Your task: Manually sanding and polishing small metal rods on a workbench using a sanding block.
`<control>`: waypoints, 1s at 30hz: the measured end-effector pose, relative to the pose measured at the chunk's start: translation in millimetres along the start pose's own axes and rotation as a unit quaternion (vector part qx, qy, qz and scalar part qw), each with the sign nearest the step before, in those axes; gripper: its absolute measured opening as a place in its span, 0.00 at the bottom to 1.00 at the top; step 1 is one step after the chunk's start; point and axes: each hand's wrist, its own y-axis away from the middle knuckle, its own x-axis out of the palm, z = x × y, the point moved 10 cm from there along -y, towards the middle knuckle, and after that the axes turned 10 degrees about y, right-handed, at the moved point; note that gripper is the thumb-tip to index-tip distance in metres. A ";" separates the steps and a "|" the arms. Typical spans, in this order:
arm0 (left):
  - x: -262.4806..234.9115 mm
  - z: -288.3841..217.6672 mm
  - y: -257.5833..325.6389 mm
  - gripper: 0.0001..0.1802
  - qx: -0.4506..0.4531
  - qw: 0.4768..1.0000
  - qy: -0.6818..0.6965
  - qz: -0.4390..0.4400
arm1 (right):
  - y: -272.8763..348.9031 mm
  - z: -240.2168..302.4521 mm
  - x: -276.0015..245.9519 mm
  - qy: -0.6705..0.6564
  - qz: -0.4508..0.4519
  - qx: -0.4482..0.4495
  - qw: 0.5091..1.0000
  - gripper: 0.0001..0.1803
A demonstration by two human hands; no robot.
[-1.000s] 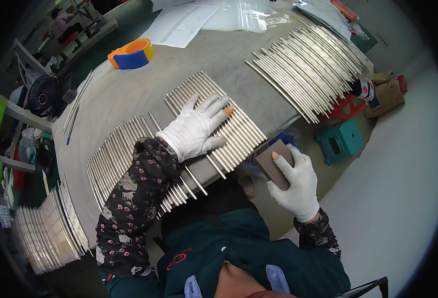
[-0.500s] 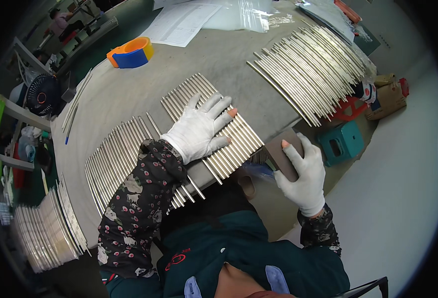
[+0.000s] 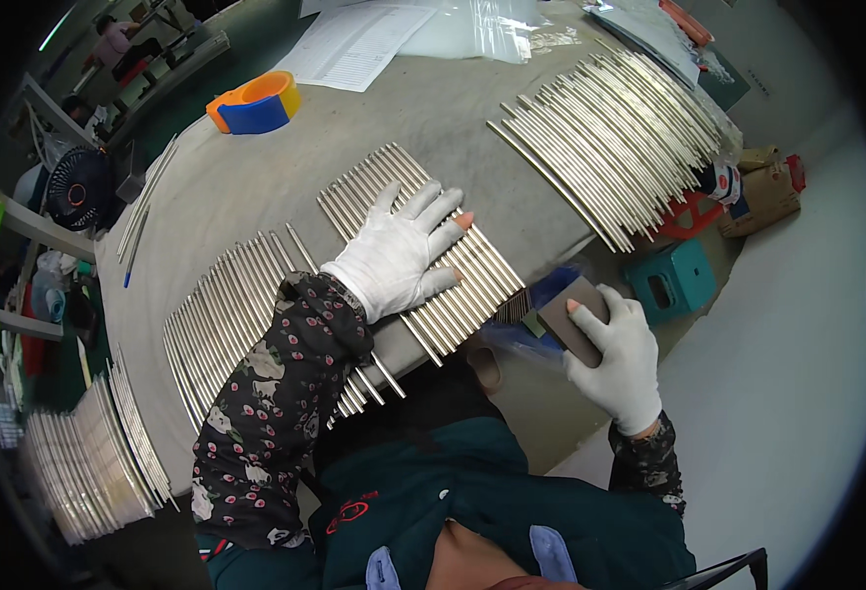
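Note:
My left hand (image 3: 399, 254), in a white glove with bare thumb and index tips, lies flat with spread fingers on a row of thin silvery metal rods (image 3: 477, 293). These rods lie side by side, their near ends reaching past the table's front edge. Off that edge, to the right of the rods, my right hand (image 3: 625, 369) grips a brown rectangular block (image 3: 573, 323) that looks like a sanding sponge. The block is apart from the rods. Left of my left hand is another row of metal rods (image 3: 219, 320), partly covered by my sleeved forearm.
A large batch of rods (image 3: 610, 147) lies on the grey table (image 3: 197, 187) at the right. Farther back are an orange, yellow and blue ring-shaped item (image 3: 256, 104) and paper sheets (image 3: 354, 49). A teal stool (image 3: 674, 278) stands at right; bundled rods (image 3: 89, 472) are lower left.
My right hand has moved right and slightly nearer to me with the block, away from the rods' ends. My left hand stays spread on the rods.

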 end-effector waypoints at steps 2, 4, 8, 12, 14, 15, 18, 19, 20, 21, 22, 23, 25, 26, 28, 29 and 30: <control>2.2 1.1 0.4 0.35 0.000 1.000 0.004 0.012 | 8.2 -7.0 3.0 -0.014 -0.012 0.018 1.000 0.29; 5.4 3.1 0.4 0.36 0.005 1.000 0.006 0.012 | 11.0 -6.7 -13.4 -0.034 -0.104 0.032 0.993 0.30; 1.0 0.6 -2.2 0.35 -0.002 1.000 0.000 0.011 | -3.6 4.0 -12.8 -0.048 -0.128 0.013 0.991 0.31; 1.5 -0.7 -2.4 0.35 0.000 1.000 -0.009 0.003 | -16.2 7.7 -7.6 -0.043 -0.136 0.004 0.990 0.30; -0.1 -2.2 -3.1 0.35 -0.001 1.000 -0.012 0.004 | -28.9 13.9 -3.9 -0.046 -0.134 -0.001 0.990 0.30; 0.7 -3.4 -2.9 0.35 -0.001 1.000 -0.014 0.004 | -38.3 21.7 -0.1 -0.033 -0.127 -0.002 0.991 0.30; 4.2 1.6 -6.3 0.35 0.009 1.000 -0.015 -0.011 | -50.4 24.0 6.6 -0.018 -0.117 -0.003 0.993 0.29; 4.9 3.7 -6.7 0.35 0.004 1.000 -0.013 -0.008 | -50.8 25.1 7.3 -0.016 -0.120 -0.004 0.993 0.28; 5.8 1.8 -9.4 0.35 0.009 1.000 -0.001 -0.006 | -43.5 22.6 1.1 -0.013 -0.114 -0.010 0.993 0.28; 6.6 2.1 -11.0 0.35 0.011 1.000 0.009 -0.006 | -34.7 16.5 -0.9 -0.028 -0.105 -0.005 0.994 0.29; 2.9 0.9 -10.8 0.35 0.016 1.000 0.009 -0.023 | -22.6 10.8 -4.2 -0.019 -0.101 -0.006 0.995 0.29; -0.7 2.1 -11.4 0.35 0.005 1.000 0.006 -0.026 | -11.7 9.6 -6.8 -0.010 -0.098 -0.006 0.995 0.29; -1.2 -1.7 -19.4 0.35 -0.004 1.000 0.015 -0.019 | 8.4 18.0 -6.6 -0.033 -0.061 -0.012 0.998 0.29; -0.6 0.2 -20.3 0.35 -0.011 1.000 0.015 -0.021 | 15.0 33.6 -7.7 -0.063 -0.051 -0.032 0.996 0.30; -4.4 1.5 -16.5 0.35 -0.010 0.999 -0.009 -0.044 | 22.6 64.8 -3.8 -0.105 -0.016 -0.064 0.992 0.30; -11.1 1.5 -12.2 0.35 -0.010 0.997 -0.034 -0.064 | 24.3 78.5 -0.6 -0.122 -0.004 -0.081 0.989 0.30; -18.8 1.0 -5.5 0.36 -0.006 0.995 -0.034 -0.092 | 23.7 86.0 4.4 -0.121 -0.002 -0.083 0.989 0.30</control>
